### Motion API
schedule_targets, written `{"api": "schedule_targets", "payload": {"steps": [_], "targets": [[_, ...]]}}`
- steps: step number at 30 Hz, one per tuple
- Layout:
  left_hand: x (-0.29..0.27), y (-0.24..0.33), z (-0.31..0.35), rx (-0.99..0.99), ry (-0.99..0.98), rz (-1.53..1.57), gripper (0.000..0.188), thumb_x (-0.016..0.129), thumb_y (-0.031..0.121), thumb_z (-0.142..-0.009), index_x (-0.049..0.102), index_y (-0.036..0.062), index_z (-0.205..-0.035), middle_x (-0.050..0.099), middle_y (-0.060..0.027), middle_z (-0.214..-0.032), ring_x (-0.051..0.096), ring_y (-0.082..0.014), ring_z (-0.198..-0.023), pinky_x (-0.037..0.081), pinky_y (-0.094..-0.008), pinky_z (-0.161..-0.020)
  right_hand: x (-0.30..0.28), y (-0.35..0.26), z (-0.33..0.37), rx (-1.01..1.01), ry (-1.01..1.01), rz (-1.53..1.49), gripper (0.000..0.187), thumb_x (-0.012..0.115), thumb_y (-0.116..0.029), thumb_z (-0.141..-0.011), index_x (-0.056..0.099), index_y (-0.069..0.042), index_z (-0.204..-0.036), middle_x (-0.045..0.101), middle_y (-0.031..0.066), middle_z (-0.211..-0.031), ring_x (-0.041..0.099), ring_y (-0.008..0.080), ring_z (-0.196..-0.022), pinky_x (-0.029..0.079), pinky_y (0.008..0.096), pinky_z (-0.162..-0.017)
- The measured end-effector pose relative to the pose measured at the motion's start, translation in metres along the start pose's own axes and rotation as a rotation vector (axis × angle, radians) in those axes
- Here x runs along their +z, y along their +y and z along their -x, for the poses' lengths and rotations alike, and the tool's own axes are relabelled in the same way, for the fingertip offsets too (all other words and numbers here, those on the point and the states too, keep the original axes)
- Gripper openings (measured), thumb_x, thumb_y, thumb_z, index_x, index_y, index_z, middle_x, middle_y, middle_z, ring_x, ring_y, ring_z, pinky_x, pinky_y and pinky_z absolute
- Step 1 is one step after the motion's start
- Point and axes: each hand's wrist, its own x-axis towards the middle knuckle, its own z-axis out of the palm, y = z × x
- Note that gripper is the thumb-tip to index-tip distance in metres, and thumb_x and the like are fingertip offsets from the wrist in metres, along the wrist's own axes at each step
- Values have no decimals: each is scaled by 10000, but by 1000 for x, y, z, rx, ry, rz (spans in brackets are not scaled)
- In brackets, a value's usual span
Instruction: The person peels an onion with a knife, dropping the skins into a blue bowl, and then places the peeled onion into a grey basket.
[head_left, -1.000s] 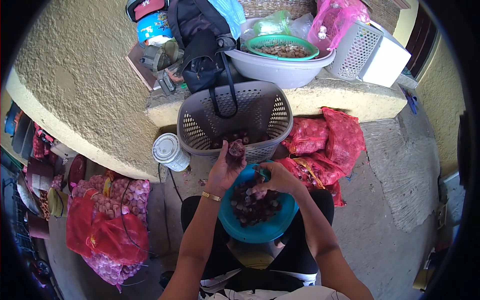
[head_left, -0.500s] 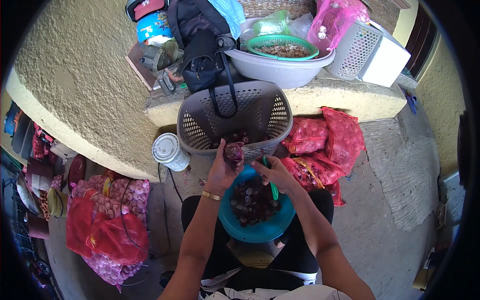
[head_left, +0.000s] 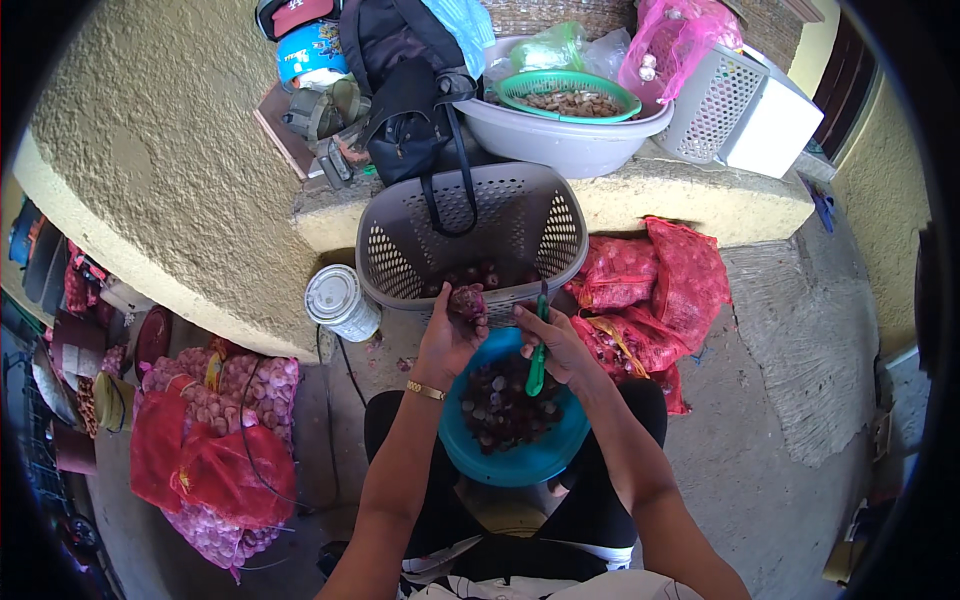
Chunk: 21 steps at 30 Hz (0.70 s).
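Note:
My left hand point(head_left: 449, 345) is closed round a red onion point(head_left: 467, 302), held just in front of the near rim of a grey perforated basket point(head_left: 470, 190). More dark red onions point(head_left: 484, 274) lie at the bottom of that basket. A small knife with a green handle point(head_left: 537, 368) is gripped in my right hand point(head_left: 556, 345), its blade pointing up and away from me. Below both hands a blue basin point(head_left: 465, 455) sits between my legs, with dark red onion pieces and skins point(head_left: 505, 405) in it.
Red mesh sacks of onions point(head_left: 655, 280) stand to the right. A white lidded can point(head_left: 342, 303) is left of the basket. Far left lie net sacks of garlic point(head_left: 250, 390). On the ledge are a black bag point(head_left: 405, 130) and a large pale tub point(head_left: 560, 145).
The knife in my right hand has turned from lying low and tilted to pointing upward. My left hand keeps the onion in nearly the same place.

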Motion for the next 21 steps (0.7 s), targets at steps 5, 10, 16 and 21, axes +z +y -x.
{"api": "schedule_targets", "payload": {"steps": [5,10,16,21], "targets": [[1,-1,-1,-15,4,25,519,463,502,-988,563,28,-1173,595,-68,-857,544,-167,-700,470,-281,-607,-16,13,-11,-88,-5,-123,226,665,-173,-928,549,-38,-1068,558,10,-796,562,121,-662,486,265,-598],[1,3,2,-10,-98,23,432,530,392,-987,556,32,-1222,632,-80,-948,598,-176,-809,507,-285,-702,-2,4,-5,-26,40,-246,247,604,-131,-954,533,-39,-1172,613,68,-951,590,150,-733,495,261,-618],[25,-9,10,201,-37,-284,380,637,88,-926,531,43,-1288,625,-99,-1171,621,-169,-1057,518,-286,-917,3,2,1,-103,-35,112,283,695,-125,-899,575,-68,-1150,644,0,-908,551,47,-683,414,198,-500],[29,-6,12,245,-165,-444,462,653,-14,-877,511,33,-1314,606,-86,-1201,603,-156,-1077,510,-297,-933,11,-2,2,-209,-2,109,337,730,-91,-867,581,-84,-1170,627,-33,-869,511,18,-629,393,186,-494]]}}
